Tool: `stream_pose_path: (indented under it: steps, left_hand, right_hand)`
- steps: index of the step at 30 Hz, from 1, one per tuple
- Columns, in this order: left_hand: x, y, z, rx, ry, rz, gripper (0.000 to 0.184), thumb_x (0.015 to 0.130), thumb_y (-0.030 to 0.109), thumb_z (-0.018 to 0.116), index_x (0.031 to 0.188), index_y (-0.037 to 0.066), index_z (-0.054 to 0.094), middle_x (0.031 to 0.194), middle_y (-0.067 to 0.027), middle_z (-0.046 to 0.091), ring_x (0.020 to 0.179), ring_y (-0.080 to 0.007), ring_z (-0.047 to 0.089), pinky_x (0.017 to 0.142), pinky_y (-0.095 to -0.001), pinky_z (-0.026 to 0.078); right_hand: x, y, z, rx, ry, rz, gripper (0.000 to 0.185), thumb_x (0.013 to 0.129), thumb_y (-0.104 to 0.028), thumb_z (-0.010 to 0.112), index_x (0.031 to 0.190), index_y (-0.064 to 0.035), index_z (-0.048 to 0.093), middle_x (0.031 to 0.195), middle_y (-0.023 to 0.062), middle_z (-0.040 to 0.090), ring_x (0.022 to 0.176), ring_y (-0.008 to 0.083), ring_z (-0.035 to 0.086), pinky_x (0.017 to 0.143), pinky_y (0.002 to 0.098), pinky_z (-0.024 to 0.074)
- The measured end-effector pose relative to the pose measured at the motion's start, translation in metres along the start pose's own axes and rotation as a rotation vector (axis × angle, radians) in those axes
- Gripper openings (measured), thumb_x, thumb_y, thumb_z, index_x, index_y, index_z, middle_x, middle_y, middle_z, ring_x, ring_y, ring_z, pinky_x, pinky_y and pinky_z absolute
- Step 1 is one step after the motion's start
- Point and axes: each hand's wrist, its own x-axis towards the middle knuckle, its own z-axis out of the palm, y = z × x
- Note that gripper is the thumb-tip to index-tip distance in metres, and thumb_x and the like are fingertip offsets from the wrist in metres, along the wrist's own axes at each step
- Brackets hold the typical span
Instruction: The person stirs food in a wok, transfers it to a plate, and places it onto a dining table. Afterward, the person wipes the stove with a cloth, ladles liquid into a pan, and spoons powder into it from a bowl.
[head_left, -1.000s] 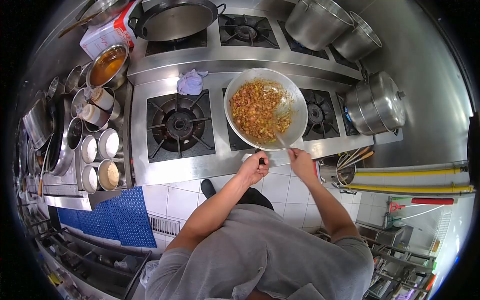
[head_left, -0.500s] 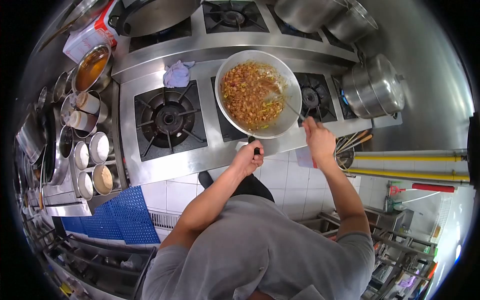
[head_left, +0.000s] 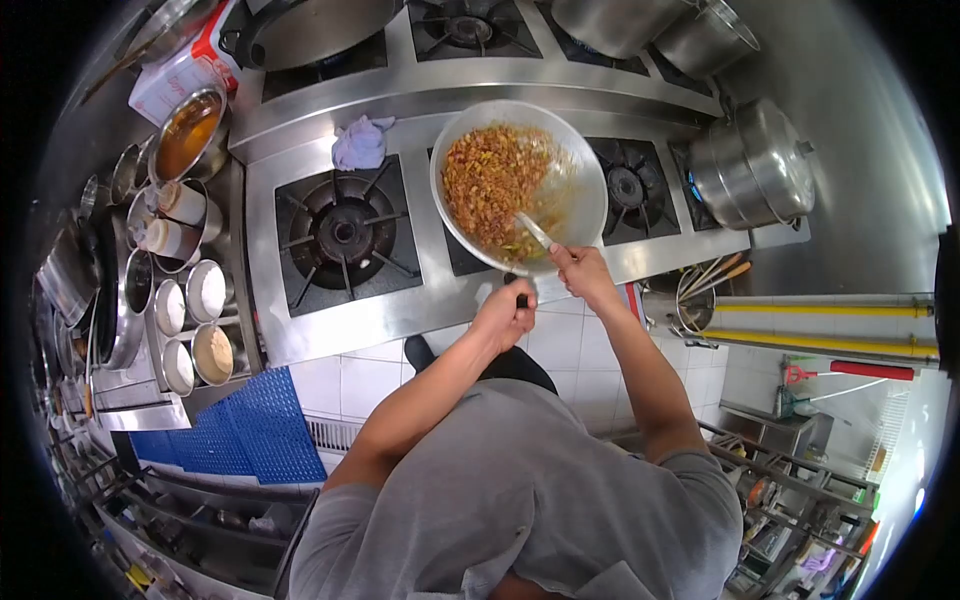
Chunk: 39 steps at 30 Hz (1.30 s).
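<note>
A grey short-sleeved shirt is worn with dark trousers and a dark shoe.

utensil head buried, dark pan cropped

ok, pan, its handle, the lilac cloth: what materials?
Pan: metal, perhaps aluminium; dull grey wall with a soft sheen.
Handle: black, perhaps plastic or coated metal; the left hand hides most of it.
Cloth: matte fabric, probably, given its soft crumpled folds.

White tiled floor, shiny steel wall
</note>
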Motion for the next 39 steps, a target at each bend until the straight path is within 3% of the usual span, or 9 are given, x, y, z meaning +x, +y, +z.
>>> stream_pose_path:
  steps: [1, 3, 9, 12, 18, 25, 31, 33, 39]
  left_hand:
    - [-0.004, 0.004, -0.002, 0.037, -0.005, -0.046, 0.016, 0.083, 0.013, 0.057, 0.072, 0.006, 0.048, 0.061, -0.0010, 0.044, 0.043, -0.0068, 0.032, 0.041, -0.0225, 0.024]
    - [0.002, 0.012, -0.005, 0.028, 0.017, -0.071, 0.016, 0.082, 0.012, 0.058, 0.071, 0.005, 0.048, 0.060, -0.0016, 0.044, 0.042, -0.0074, 0.031, 0.039, -0.0221, 0.024]
    - [0.016, 0.046, -0.022, -0.037, -0.152, -0.089, 0.014, 0.085, 0.014, 0.060, 0.081, 0.004, 0.050, 0.063, 0.0000, 0.048, 0.041, -0.0048, 0.036, 0.035, -0.0190, 0.025]
    - [-0.001, 0.044, -0.023, -0.079, -0.034, 0.006, 0.019, 0.087, 0.020, 0.061, 0.085, 0.003, 0.051, 0.061, 0.0006, 0.047, 0.041, -0.0050, 0.037, 0.034, -0.0189, 0.026]
    - [-0.013, 0.047, -0.029, -0.181, 0.016, 0.044, 0.026, 0.088, 0.024, 0.063, 0.091, 0.000, 0.054, 0.064, -0.0023, 0.051, 0.046, -0.0071, 0.042, 0.038, -0.0176, 0.033]
    - [-0.005, 0.052, -0.030, -0.732, 0.042, -0.092, 0.026, 0.088, 0.008, 0.058, 0.104, -0.008, 0.046, 0.069, -0.0029, 0.052, 0.050, -0.0090, 0.046, 0.038, -0.0182, 0.036]
    - [-0.004, 0.050, -0.007, -0.478, -0.026, -0.031, 0.017, 0.086, 0.008, 0.058, 0.092, -0.003, 0.046, 0.067, -0.0016, 0.052, 0.045, -0.0063, 0.040, 0.035, -0.0179, 0.027]
    - [-0.005, 0.050, 0.005, -0.476, 0.007, -0.037, 0.014, 0.085, 0.007, 0.058, 0.088, -0.001, 0.046, 0.068, -0.0026, 0.052, 0.045, -0.0063, 0.040, 0.035, -0.0183, 0.027]
    - [-0.007, 0.037, 0.039, -0.298, 0.084, 0.047, 0.012, 0.085, 0.007, 0.056, 0.077, 0.003, 0.047, 0.065, -0.0035, 0.048, 0.044, -0.0073, 0.037, 0.035, -0.0196, 0.026]
  right_hand:
    - [-0.001, -0.005, -0.006, 0.008, 0.003, -0.011, 0.034, 0.095, -0.037, 0.063, 0.102, -0.0049, 0.073, 0.061, 0.0135, 0.059, 0.047, 0.0205, 0.051, 0.050, 0.0355, 0.0453]
    - [-0.012, -0.007, -0.027, -0.405, 0.311, -0.385, 0.030, 0.094, -0.038, 0.063, 0.100, -0.0115, 0.075, 0.075, 0.0197, 0.069, 0.068, 0.0383, 0.068, 0.060, 0.0463, 0.0519]
    - [-0.042, -0.028, -0.063, -0.909, 0.585, -0.631, 0.023, 0.094, -0.037, 0.060, 0.106, -0.0191, 0.068, 0.073, 0.0113, 0.065, 0.065, 0.0325, 0.067, 0.056, 0.0438, 0.0527]
    - [-0.001, -0.008, -0.087, -0.948, 0.618, -0.757, 0.023, 0.095, -0.038, 0.058, 0.108, -0.0206, 0.066, 0.075, 0.0110, 0.063, 0.068, 0.0325, 0.067, 0.057, 0.0440, 0.0531]
    - [0.115, -0.011, -0.099, -0.916, 0.565, -0.781, 0.026, 0.098, -0.040, 0.052, 0.107, -0.0179, 0.063, 0.077, 0.0116, 0.064, 0.067, 0.0348, 0.066, 0.056, 0.0456, 0.0528]
    - [0.080, -0.016, -0.151, -1.140, 0.195, -1.010, 0.024, 0.098, -0.039, 0.052, 0.105, -0.0177, 0.060, 0.081, 0.0107, 0.066, 0.070, 0.0338, 0.068, 0.058, 0.0461, 0.0533]
    - [0.118, 0.001, -0.181, -1.024, 0.508, -0.797, 0.025, 0.097, -0.041, 0.053, 0.103, -0.0186, 0.062, 0.078, 0.0126, 0.067, 0.068, 0.0350, 0.068, 0.059, 0.0468, 0.0541]
    - [0.117, 0.015, -0.166, -1.022, 0.314, -0.564, 0.030, 0.098, -0.043, 0.052, 0.103, -0.0188, 0.068, 0.082, 0.0148, 0.071, 0.076, 0.0375, 0.069, 0.068, 0.0495, 0.0559]
    - [0.058, 0.017, -0.082, -0.508, -0.045, -0.525, 0.027, 0.095, -0.039, 0.059, 0.103, -0.0185, 0.074, 0.089, 0.0152, 0.072, 0.081, 0.0372, 0.069, 0.077, 0.0491, 0.0544]
